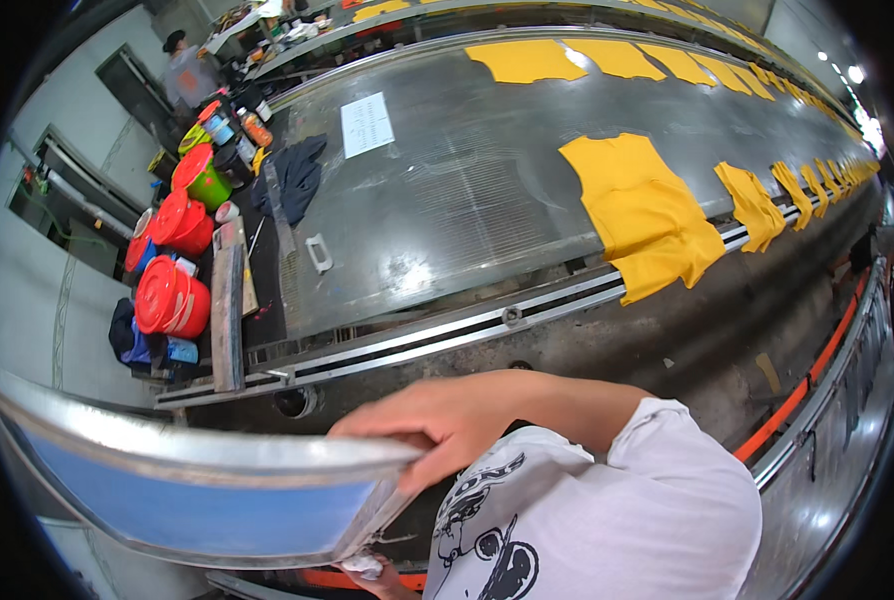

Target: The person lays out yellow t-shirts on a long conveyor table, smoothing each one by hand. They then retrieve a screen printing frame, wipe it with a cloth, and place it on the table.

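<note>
My right hand (452, 415) reaches across from the right, its fingers over the upper rim of a silk-screen printing frame (217, 455) and its thumb at the near corner. The frame has a pale metal border and a blue mesh, and stands tilted on edge at the lower left. Below that corner, my left hand (395, 582) is partly cut off by the lower edge. It is closed around a crumpled white cloth (364, 567); whether it touches the frame too I cannot tell.
A long dark printing table (447, 200) with a metal rail (507, 318) carries yellow fabric pieces (647, 215) along both edges. Red-lidded buckets (172, 297), a squeegee-like bar (228, 310), a dark cloth (292, 175) and a white sheet (367, 124) lie leftward. Another person (187, 75) stands far left.
</note>
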`<move>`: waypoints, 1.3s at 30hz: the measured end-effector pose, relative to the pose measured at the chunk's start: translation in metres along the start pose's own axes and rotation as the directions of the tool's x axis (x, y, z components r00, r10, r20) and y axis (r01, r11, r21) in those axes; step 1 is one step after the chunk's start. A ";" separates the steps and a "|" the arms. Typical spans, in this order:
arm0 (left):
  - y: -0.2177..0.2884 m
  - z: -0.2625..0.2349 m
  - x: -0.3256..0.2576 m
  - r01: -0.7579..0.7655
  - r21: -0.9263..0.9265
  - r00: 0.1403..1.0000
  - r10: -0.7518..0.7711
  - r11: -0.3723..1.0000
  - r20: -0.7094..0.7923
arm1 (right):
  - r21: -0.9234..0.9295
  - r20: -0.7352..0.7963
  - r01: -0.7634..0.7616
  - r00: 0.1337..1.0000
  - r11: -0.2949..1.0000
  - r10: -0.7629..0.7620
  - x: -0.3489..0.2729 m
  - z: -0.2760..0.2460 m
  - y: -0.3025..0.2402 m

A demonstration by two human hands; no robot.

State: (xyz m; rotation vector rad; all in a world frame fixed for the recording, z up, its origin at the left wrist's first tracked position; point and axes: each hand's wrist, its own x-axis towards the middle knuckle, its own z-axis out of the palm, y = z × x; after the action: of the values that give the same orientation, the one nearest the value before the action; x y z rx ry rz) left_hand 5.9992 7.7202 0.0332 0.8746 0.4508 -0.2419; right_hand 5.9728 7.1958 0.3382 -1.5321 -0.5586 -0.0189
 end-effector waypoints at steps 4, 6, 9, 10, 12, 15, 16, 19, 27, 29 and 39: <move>-0.049 -0.041 -0.001 0.087 -0.051 0.970 -0.096 0.995 -0.222 | 0.393 0.172 0.059 0.976 0.918 -0.136 0.064 0.045 0.004; -0.072 -0.032 0.004 0.235 -0.220 0.949 -0.272 0.947 -0.160 | 0.407 0.157 0.005 0.985 0.913 -0.075 0.092 0.069 0.016; -0.105 -0.031 0.035 0.486 -0.261 0.836 -0.531 0.834 -0.138 | 0.251 0.128 -0.035 0.992 0.967 0.003 0.132 0.098 0.056; -0.117 -0.033 0.045 0.500 -0.287 0.805 -0.561 0.817 -0.193 | 0.193 0.137 -0.056 0.990 0.980 0.029 0.145 0.105 0.070; -0.138 -0.035 0.062 0.529 -0.251 0.770 -0.582 0.811 -0.260 | 0.129 0.287 -0.225 0.941 0.966 0.181 0.169 0.104 0.075; -0.147 -0.046 0.082 0.612 -0.141 0.741 -0.626 0.778 -0.243 | 0.003 0.303 -0.178 0.938 0.984 0.169 0.202 0.121 0.106; -0.151 -0.047 0.088 0.557 -0.090 0.750 -0.546 0.826 -0.373 | -0.021 0.342 -0.165 0.926 0.986 0.162 0.215 0.117 0.111; -0.129 -0.045 0.107 0.480 -0.100 0.834 -0.489 0.872 -0.255 | -0.126 0.291 -0.087 0.949 0.988 0.121 0.228 0.094 0.149; -0.048 -0.086 0.099 0.353 -0.136 0.735 -0.365 0.926 -0.571 | -0.233 0.431 -0.300 0.821 0.925 0.375 0.280 0.132 0.271; -0.022 -0.066 0.111 0.329 -0.232 0.705 -0.402 0.915 -0.584 | -0.266 0.445 -0.234 0.831 0.935 0.334 0.295 0.131 0.311; 0.048 -0.126 0.243 0.206 -0.334 0.666 -0.382 0.920 -0.641 | -0.489 0.350 -0.488 0.650 0.723 0.675 0.393 0.161 0.458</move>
State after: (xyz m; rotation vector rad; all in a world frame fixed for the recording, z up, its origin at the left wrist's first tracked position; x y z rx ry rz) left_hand 6.1959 7.8430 -0.1197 0.6247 1.3267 -0.1417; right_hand 6.4250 7.5060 0.0401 -2.0372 -0.4422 0.8768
